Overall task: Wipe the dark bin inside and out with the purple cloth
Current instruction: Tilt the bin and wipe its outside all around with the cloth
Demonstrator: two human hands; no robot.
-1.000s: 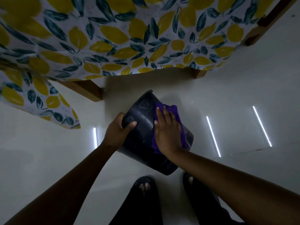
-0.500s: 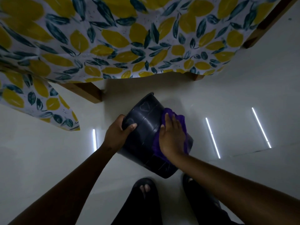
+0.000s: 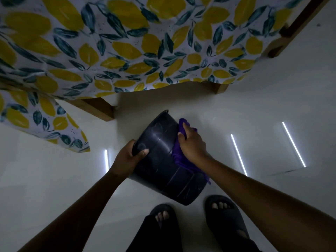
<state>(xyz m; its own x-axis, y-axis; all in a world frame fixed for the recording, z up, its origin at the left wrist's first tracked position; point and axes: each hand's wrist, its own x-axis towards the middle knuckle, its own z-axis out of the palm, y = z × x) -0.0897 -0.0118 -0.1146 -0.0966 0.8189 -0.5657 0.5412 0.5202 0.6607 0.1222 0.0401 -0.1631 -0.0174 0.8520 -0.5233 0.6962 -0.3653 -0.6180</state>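
The dark bin [image 3: 163,160] is held tilted above the pale floor, its outer wall turned up toward me and its inside hidden. My left hand [image 3: 127,157] grips its left side, thumb on the wall. My right hand [image 3: 192,144] presses the purple cloth [image 3: 177,155] against the bin's right side; the cloth hangs down along the wall under my wrist.
A wooden table with a lemon-print tablecloth [image 3: 127,48] stands just beyond the bin, one leg [image 3: 98,108] close at the left and another [image 3: 220,88] farther right. My two feet in dark sandals [image 3: 223,215] are below the bin. Glossy floor [image 3: 263,106] reflects light strips.
My right hand has slid the purple cloth from the middle of the bin's outer wall over to its right edge. My left hand keeps the same grip.
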